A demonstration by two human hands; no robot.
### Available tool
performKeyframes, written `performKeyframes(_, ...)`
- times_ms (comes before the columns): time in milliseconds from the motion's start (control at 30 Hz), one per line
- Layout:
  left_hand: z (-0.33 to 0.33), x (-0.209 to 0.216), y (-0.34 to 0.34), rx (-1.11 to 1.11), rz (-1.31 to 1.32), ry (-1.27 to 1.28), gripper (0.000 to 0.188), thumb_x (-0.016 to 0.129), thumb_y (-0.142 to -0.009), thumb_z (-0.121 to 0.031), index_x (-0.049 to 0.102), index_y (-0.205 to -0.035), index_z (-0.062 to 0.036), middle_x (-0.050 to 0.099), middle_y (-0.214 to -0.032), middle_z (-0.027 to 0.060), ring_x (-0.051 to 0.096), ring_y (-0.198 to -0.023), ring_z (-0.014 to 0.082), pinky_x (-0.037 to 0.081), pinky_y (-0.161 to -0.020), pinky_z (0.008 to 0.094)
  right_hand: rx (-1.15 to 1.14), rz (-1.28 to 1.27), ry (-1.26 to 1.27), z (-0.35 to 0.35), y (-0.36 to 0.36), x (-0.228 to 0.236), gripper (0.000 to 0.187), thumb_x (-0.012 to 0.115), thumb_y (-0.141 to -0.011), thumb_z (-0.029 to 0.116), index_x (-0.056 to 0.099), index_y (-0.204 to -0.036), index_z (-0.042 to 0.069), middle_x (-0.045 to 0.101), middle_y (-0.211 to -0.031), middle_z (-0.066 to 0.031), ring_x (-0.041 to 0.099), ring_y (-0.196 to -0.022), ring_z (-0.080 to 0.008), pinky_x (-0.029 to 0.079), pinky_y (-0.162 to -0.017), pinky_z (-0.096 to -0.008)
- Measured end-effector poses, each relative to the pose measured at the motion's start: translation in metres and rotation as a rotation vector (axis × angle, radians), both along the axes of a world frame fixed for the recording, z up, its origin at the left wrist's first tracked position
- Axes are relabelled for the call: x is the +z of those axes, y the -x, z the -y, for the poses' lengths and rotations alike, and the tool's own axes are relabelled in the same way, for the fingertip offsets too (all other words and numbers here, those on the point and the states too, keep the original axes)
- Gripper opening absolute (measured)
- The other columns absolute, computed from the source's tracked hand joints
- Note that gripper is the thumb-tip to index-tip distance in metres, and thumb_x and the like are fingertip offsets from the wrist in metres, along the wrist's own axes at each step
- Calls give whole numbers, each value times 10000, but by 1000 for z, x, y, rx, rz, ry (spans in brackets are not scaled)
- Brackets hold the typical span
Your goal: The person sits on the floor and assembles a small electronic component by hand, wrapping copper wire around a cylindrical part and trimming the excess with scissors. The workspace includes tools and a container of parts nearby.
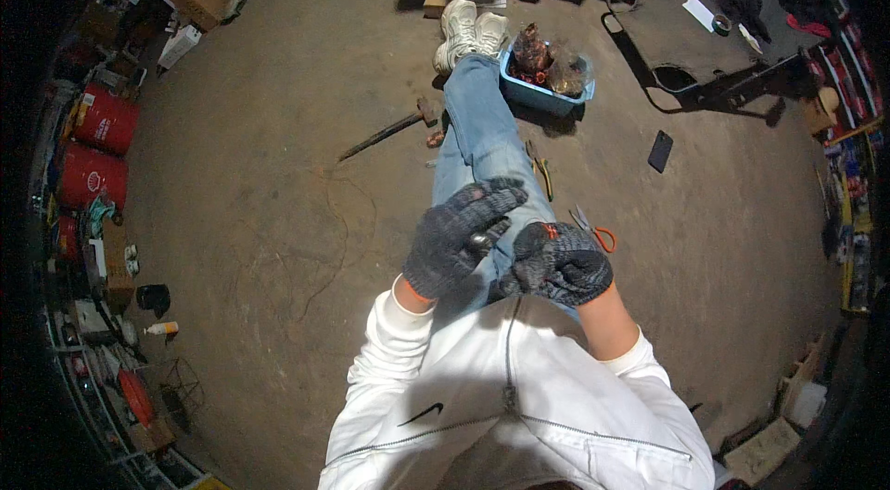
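Both my hands wear dark grey knit gloves and hover over my jeans-clad legs. My left hand (pixel 464 235) has its upper fingers stretched to the right. A small shiny metal piece (pixel 479 240) shows among its lower, bent fingers. Close beside it, my right hand (pixel 564 263) is closed, fingers curled inward. A small orange-red bit (pixel 552 231) peeks out at its top; what it belongs to is hidden. Scissors with orange handles (pixel 603 238) lie on the floor by my right hand. Pliers with yellow-and-black handles (pixel 540 173) lie against my leg.
A hammer (pixel 394 130) lies left of my shins. Near my shoes stands a blue bin (pixel 547 101) holding bags and copper-coloured pieces. To the right are a phone (pixel 660 152) and a dark folding cot (pixel 686 31). Red drums (pixel 93 175) line the left side.
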State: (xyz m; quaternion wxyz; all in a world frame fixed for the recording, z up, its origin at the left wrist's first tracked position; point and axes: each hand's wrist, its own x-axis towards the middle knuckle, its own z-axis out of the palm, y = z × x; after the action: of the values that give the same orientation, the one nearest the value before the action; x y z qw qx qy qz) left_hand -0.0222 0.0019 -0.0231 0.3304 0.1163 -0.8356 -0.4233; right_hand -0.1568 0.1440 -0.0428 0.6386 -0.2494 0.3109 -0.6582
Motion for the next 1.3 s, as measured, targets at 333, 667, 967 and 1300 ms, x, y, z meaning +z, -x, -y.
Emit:
performKeyframes(333, -22, -31, 1, 44, 75, -144, 165, 666, -757, -97, 673, -910, -36, 662, -894, 111, 616, -818, 270, 472, -776, 349, -394, 473, -13, 10, 7, 5, 245, 536, -801, 78, 544, -1029, -14, 604, -974, -175, 577, -967, -308, 427, -915, -420)
performKeyframes(667, -32, -11, -1, 202, 38, -218, 137, 657, -741, -57, 672, -875, -29, 645, -825, 130, 616, -793, 244, 475, -719, 311, -406, 262, 162, 19, 13, 0, 339, 500, -836, 66, 521, -1170, 12, 576, -1136, -182, 531, -1101, -302, 360, -1010, -413)
performKeyframes(967, 22, 22, 13, -46, 30, -76, 159, 650, -741, -42, 665, -898, -19, 663, -906, 95, 601, -864, 211, 455, -817, 325, -149, -713, 283, 18, -1, 10, 219, 554, -817, 8, 631, -1020, -21, 615, -1062, -128, 596, -975, -242, 468, -875, -339)
performKeyframes(1300, 28, 23, 18, -313, 160, 118, 192, 709, -683, -159, 702, -874, -136, 648, -917, 71, 610, -858, 244, 475, -815, 343, 69, -295, -42, 18, -6, 20, 323, 507, -780, -87, 622, -1069, -3, 556, -1186, -93, 562, -1031, -182, 455, -865, -276)
